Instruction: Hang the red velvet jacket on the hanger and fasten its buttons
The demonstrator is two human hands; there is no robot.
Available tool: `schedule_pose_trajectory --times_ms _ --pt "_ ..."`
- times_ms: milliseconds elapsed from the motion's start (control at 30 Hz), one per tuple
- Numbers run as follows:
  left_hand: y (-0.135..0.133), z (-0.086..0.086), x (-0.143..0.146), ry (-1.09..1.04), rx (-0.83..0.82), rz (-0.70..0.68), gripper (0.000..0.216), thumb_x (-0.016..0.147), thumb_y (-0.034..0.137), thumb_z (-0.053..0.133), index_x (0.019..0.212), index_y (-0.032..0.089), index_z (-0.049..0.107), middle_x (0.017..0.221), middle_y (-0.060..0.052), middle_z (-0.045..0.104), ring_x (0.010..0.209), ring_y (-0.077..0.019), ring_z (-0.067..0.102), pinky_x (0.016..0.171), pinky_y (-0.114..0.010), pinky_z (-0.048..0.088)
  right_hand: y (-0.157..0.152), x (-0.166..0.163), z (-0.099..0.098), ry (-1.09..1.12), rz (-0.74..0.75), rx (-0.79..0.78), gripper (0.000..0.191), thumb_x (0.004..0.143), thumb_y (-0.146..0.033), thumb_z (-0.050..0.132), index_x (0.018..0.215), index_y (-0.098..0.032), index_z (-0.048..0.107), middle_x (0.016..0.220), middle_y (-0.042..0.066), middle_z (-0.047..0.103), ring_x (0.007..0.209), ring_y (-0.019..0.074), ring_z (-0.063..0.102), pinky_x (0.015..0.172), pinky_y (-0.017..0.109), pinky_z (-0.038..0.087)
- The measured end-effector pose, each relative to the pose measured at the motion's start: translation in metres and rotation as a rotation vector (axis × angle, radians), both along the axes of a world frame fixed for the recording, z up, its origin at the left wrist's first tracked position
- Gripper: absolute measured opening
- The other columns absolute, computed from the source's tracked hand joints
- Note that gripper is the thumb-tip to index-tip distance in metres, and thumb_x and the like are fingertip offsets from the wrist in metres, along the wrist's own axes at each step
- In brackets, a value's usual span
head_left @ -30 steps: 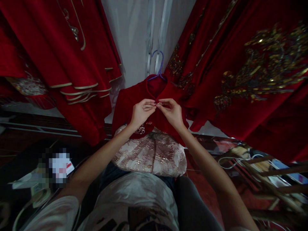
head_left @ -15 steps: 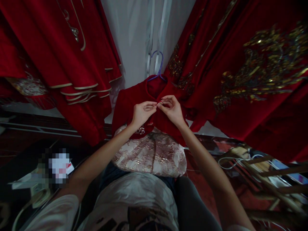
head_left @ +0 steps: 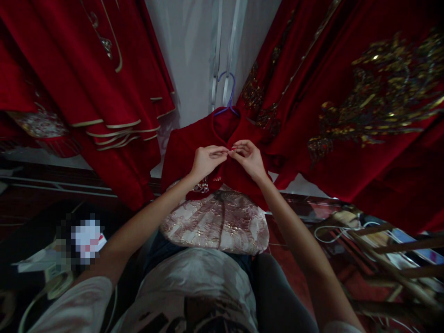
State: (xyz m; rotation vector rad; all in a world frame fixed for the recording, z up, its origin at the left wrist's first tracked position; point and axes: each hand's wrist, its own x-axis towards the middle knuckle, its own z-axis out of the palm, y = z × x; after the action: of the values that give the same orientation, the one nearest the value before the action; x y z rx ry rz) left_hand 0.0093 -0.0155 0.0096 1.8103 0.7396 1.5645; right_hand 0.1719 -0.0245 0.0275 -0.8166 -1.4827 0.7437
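Note:
A red jacket (head_left: 189, 143) with a stand collar hangs in front of me on a purple hanger (head_left: 231, 92). At its front opening, just below the collar, my left hand (head_left: 206, 162) and my right hand (head_left: 249, 159) meet fingertip to fingertip. Both pinch at a small ornate closure, which the fingers mostly hide. Lower on the front sits another small beaded closure (head_left: 217, 179), and a beaded tassel ornament (head_left: 201, 186) shows beside my left wrist. Pale pink and gold brocade (head_left: 215, 222) spreads below the jacket, over my lap.
Red garments with pale piping (head_left: 132, 92) hang at left. Another red garment with gold sequin embroidery (head_left: 378, 92) hangs at right. A wooden rack (head_left: 388, 259) with a white cable (head_left: 326, 234) stands low at right. A dark surface at lower left carries a roll of tape (head_left: 60, 284).
Both hands stay at the jacket's closure, with only a very slight shift of the fingers. The jacket and hanger hold almost the same place.

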Motion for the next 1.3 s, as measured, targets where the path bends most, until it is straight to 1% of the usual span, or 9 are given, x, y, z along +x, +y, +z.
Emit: schedule_pose_trajectory --times_ms 167,433,700,867,967,1067,1167,1233,1300 --pt "0.002 -0.001 0.001 -0.023 -0.032 -0.025 0.021 0.073 0.024 0.070 0.092 0.015 0.071 0.087 -0.005 0.074 0.077 -0.0128 0.069 0.075 -0.026 0.059 0.000 0.001 -0.003 0.028 0.008 -0.037 0.041 0.064 -0.039 0.079 0.093 -0.022 0.054 0.093 0.003 0.062 0.086 0.0139 0.062 0.089 0.032 0.053" --pt "0.003 0.000 0.001 0.023 -0.003 0.004 0.020 0.076 0.025 0.068 0.093 0.015 0.070 0.091 -0.006 0.073 0.076 -0.0123 0.069 0.069 -0.023 0.059 -0.002 0.002 -0.002 0.047 0.046 -0.049 0.044 0.063 -0.037 0.080 0.096 -0.022 0.055 0.099 0.004 0.062 0.093 0.0157 0.062 0.095 0.035 0.051" --pt "0.001 0.003 -0.003 0.115 0.126 0.085 0.017 0.082 0.026 0.062 0.092 0.017 0.072 0.093 -0.005 0.070 0.078 -0.0118 0.067 0.066 -0.022 0.058 0.004 0.000 -0.001 0.058 0.039 -0.058 0.043 0.061 -0.030 0.079 0.095 -0.022 0.053 0.092 0.003 0.062 0.087 0.0149 0.062 0.093 0.035 0.051" --pt "-0.006 0.004 0.003 0.168 0.135 0.083 0.015 0.082 0.019 0.059 0.094 0.017 0.068 0.092 -0.004 0.068 0.079 -0.0110 0.065 0.066 -0.021 0.057 0.006 -0.005 -0.005 -0.046 0.007 -0.001 0.038 0.067 -0.028 0.069 0.098 -0.023 0.048 0.096 0.003 0.055 0.089 0.0146 0.056 0.087 0.033 0.049" --pt "-0.013 0.006 0.004 0.241 0.159 0.116 0.017 0.083 0.015 0.057 0.097 0.018 0.065 0.094 -0.004 0.065 0.084 -0.0126 0.062 0.072 -0.024 0.056 0.004 -0.010 -0.011 -0.096 -0.060 0.068 0.036 0.070 -0.026 0.060 0.100 -0.024 0.041 0.099 0.003 0.048 0.093 0.0146 0.052 0.082 0.030 0.048" --pt "-0.015 0.008 0.000 0.354 0.233 0.192 0.020 0.084 0.012 0.053 0.094 0.022 0.068 0.096 -0.003 0.062 0.097 -0.0166 0.058 0.088 -0.035 0.052 -0.002 -0.013 -0.019 -0.149 -0.048 0.103 0.043 0.070 -0.024 0.057 0.106 -0.025 0.034 0.102 0.003 0.044 0.091 0.0148 0.051 0.073 0.028 0.049" --pt "-0.007 0.003 -0.006 0.320 0.221 0.048 0.031 0.083 0.005 0.046 0.097 0.023 0.067 0.105 -0.004 0.057 0.105 -0.0161 0.056 0.097 -0.037 0.047 -0.011 -0.017 -0.026 -0.310 -0.108 0.193 0.057 0.067 -0.022 0.062 0.115 -0.024 0.031 0.113 0.007 0.041 0.094 0.0177 0.052 0.072 0.031 0.052" --pt "0.001 -0.006 -0.007 0.205 0.127 -0.096 0.034 0.082 0.004 0.043 0.104 0.022 0.062 0.110 -0.005 0.055 0.099 -0.0137 0.059 0.092 -0.033 0.050 -0.016 -0.022 -0.031 -0.443 -0.230 0.263 0.064 0.067 -0.022 0.064 0.122 -0.023 0.030 0.121 0.011 0.038 0.108 0.0231 0.049 0.081 0.037 0.053" --pt "0.005 -0.016 -0.006 0.062 0.009 -0.175 0.033 0.082 0.005 0.042 0.108 0.022 0.056 0.112 -0.005 0.055 0.094 -0.0121 0.062 0.087 -0.032 0.053 -0.020 -0.027 -0.037 -0.538 -0.349 0.288 0.069 0.069 -0.021 0.064 0.128 -0.021 0.029 0.126 0.014 0.035 0.120 0.0281 0.043 0.089 0.042 0.052"
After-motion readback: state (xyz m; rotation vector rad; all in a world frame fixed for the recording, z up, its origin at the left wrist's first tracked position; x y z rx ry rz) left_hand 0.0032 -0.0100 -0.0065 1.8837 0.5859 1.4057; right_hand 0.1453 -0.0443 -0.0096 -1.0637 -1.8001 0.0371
